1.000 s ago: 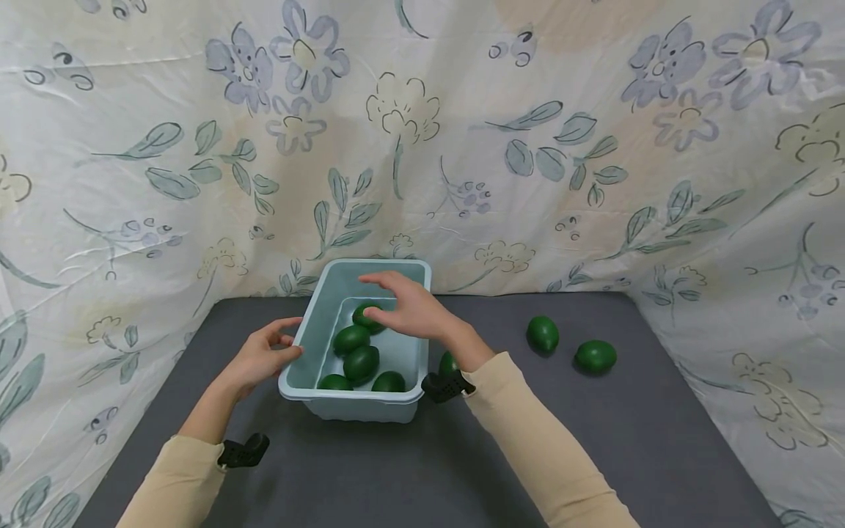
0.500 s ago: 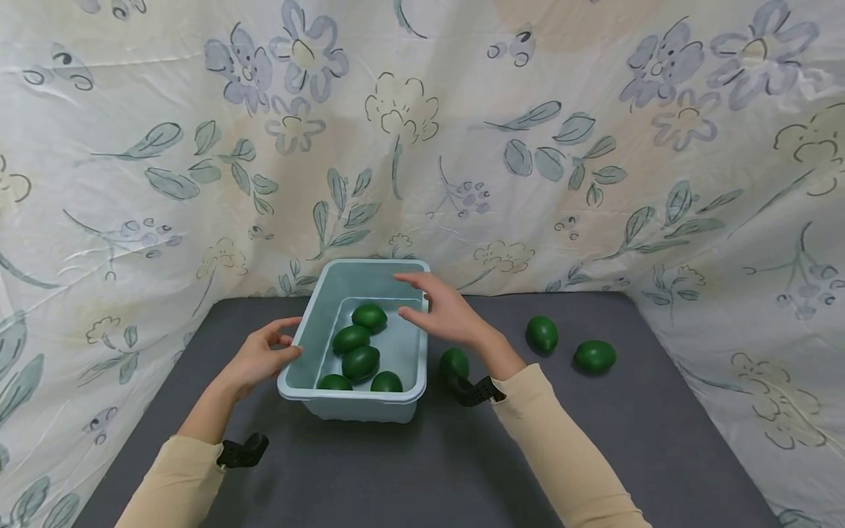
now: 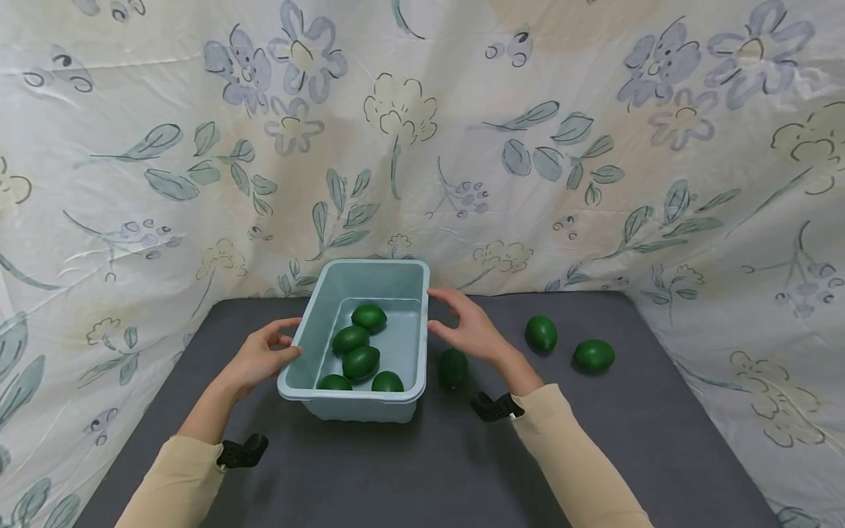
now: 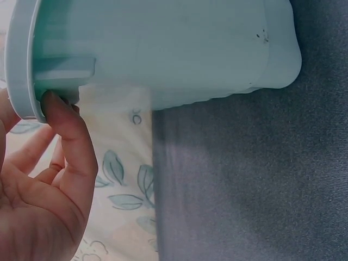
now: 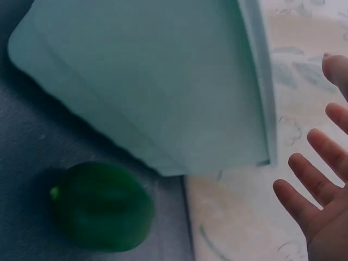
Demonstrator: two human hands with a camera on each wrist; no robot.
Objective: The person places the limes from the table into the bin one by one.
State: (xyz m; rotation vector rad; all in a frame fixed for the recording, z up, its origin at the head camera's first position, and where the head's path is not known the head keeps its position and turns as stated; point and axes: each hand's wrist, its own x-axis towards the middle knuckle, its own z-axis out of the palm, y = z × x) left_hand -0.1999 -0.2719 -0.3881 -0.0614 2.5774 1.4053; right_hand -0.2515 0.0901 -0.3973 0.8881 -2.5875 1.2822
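A pale blue-green plastic bin [image 3: 359, 409] stands on the dark table, holding several green limes [image 3: 369, 317]. My left hand [image 3: 257, 357] holds its left rim; in the left wrist view, a curled fingertip [image 4: 53, 103] tucks under the rim [image 4: 22, 60]. Along the bin's other side, my right hand [image 3: 477, 336] hovers with spread fingers at the right rim and holds nothing. Just below that hand, another lime [image 3: 452, 368] lies on the table close to the bin's right wall. In the right wrist view this lime [image 5: 103, 206] shows a pale tip.
Further right on the table [image 3: 660, 440] lie two more limes, one nearer [image 3: 593, 356] and one farther back [image 3: 541, 334]. A flowered cloth [image 3: 422, 147] hangs behind the table and down its sides. Each wrist wears a black band.
My right hand has moved right, from above the bin's inside to its right rim, uncovering the limes inside and the one beside the bin. My left hand has stayed at the left rim.
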